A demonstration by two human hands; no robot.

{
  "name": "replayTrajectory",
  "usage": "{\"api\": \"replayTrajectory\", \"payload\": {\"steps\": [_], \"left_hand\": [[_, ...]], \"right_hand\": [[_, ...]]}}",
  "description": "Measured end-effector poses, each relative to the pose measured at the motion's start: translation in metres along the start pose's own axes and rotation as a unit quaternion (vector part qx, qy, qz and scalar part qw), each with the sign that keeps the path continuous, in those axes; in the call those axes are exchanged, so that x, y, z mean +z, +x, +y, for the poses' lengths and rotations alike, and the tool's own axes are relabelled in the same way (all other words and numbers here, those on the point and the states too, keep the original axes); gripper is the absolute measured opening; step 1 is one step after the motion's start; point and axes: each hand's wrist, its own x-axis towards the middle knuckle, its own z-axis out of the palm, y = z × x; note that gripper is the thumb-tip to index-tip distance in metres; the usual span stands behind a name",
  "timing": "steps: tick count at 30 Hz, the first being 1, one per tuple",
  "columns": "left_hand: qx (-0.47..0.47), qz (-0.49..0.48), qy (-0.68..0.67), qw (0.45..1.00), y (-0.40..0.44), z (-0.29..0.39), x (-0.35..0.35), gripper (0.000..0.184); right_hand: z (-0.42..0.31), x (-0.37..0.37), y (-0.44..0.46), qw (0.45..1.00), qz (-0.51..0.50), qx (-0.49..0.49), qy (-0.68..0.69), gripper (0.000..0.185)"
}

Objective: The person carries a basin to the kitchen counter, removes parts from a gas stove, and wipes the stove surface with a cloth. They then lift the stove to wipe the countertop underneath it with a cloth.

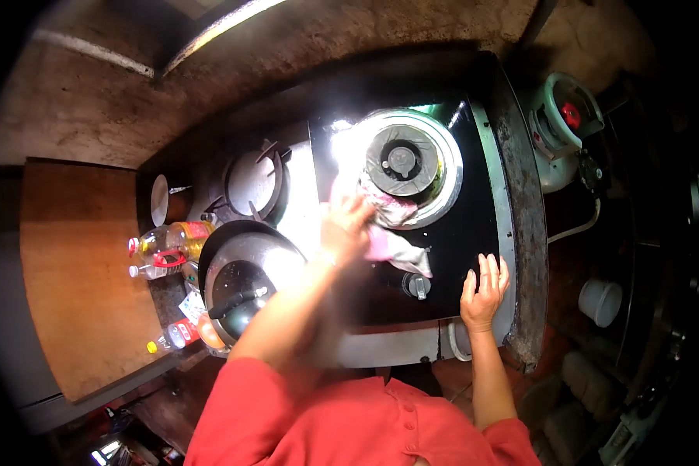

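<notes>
My left hand (346,225), slightly blurred, presses a pink and white cloth (396,250) against the black glass stove top (458,233). Part of the cloth lies over the near rim of the shiny round burner tray (452,167); the rest trails toward the control knob (418,286). Inside the tray sits the round burner (401,161). My right hand (485,289) rests with fingers stretched out at the stove's front right corner, holding nothing.
Left of the stove are a second burner stand (254,182), a wok with lid (248,264), and several bottles (163,252). A wooden board (85,272) lies farther left. At right stand a gas cylinder (555,167) with hose and a white bucket (600,301).
</notes>
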Motion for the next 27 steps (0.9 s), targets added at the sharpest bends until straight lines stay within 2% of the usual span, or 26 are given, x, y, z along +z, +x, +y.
{"api": "replayTrajectory", "payload": {"steps": [1,2,3,4,5,6,7,9,12,13,16,18,19,21,22,23,24,25,26,27], "left_hand": [[0.015,0.034,0.001,0.999,0.014,-0.019,0.004,0.034],[-0.013,0.049,-0.009,0.999,0.026,-0.04,0.009,0.035],[-0.016,0.03,-0.005,0.999,0.044,-0.053,0.007,0.036],[0.033,0.062,0.044,0.997,0.065,-0.062,0.004,0.034],[0.014,0.047,0.023,0.999,0.08,-0.076,0.015,0.033],[0.012,0.036,0.106,0.994,0.097,-0.08,0.02,0.035],[-0.002,0.067,0.124,0.99,0.113,-0.089,0.033,0.028],[-0.04,0.143,0.163,0.975,0.134,-0.098,0.051,0.03],[-0.069,0.036,0.074,0.994,0.112,-0.076,0.024,0.038],[-0.056,0.031,0.04,0.997,0.086,-0.072,0.02,0.038],[-0.032,0.003,0.046,0.998,0.002,-0.028,0.002,0.05],[-0.068,-0.097,0.064,0.991,-0.03,0.005,-0.017,0.06],[-0.065,-0.102,0.078,0.99,-0.028,0.004,-0.019,0.058],[-0.064,-0.064,0.066,0.994,-0.011,-0.022,-0.004,0.054],[-0.032,-0.027,0.083,0.996,0.011,-0.031,-0.002,0.047],[-0.018,-0.037,0.114,0.993,0.027,-0.07,0.019,0.041],[-0.072,-0.007,0.083,0.994,0.06,-0.068,0.013,0.04],[-0.021,0.014,0.158,0.987,0.08,-0.096,0.028,0.04],[-0.058,0.034,0.183,0.981,0.102,-0.104,0.03,0.04],[-0.009,0.05,0.236,0.97,0.119,-0.112,0.03,0.038]], "right_hand": [[0.001,0.001,-0.001,1.0,-0.003,0.0,0.0,0.04],[0.0,0.0,0.0,1.0,-0.005,0.002,-0.002,0.04],[0.0,-0.001,0.0,1.0,-0.006,0.002,-0.005,0.04],[0.001,0.0,-0.001,1.0,-0.007,0.002,-0.008,0.04],[0.001,0.002,-0.002,1.0,-0.006,0.002,-0.009,0.04],[0.003,0.004,-0.004,1.0,-0.005,0.001,-0.009,0.04],[0.003,0.004,-0.005,1.0,-0.008,0.003,-0.008,0.04],[0.003,0.002,-0.004,1.0,-0.013,0.004,-0.008,0.04],[0.005,0.003,-0.006,1.0,-0.014,0.003,-0.013,0.04],[0.004,0.004,-0.004,1.0,-0.012,0.006,-0.014,0.04],[-0.001,0.002,-0.002,1.0,-0.003,0.014,0.003,0.039],[-0.004,-0.002,0.0,1.0,-0.011,0.01,0.008,0.039],[-0.003,-0.003,0.0,1.0,-0.012,0.006,0.009,0.039],[-0.002,-0.003,0.0,1.0,-0.014,-0.002,0.011,0.039],[-0.002,-0.004,0.0,1.0,-0.017,-0.004,0.015,0.039],[-0.001,-0.003,0.0,1.0,-0.019,-0.005,0.017,0.04],[0.001,-0.003,-0.001,1.0,-0.023,-0.006,0.013,0.04],[0.003,-0.002,-0.001,1.0,-0.022,-0.007,0.011,0.039],[0.004,-0.001,-0.002,1.0,-0.021,-0.007,0.009,0.039],[0.004,0.0,-0.003,1.0,-0.021,-0.006,0.008,0.039]]}}
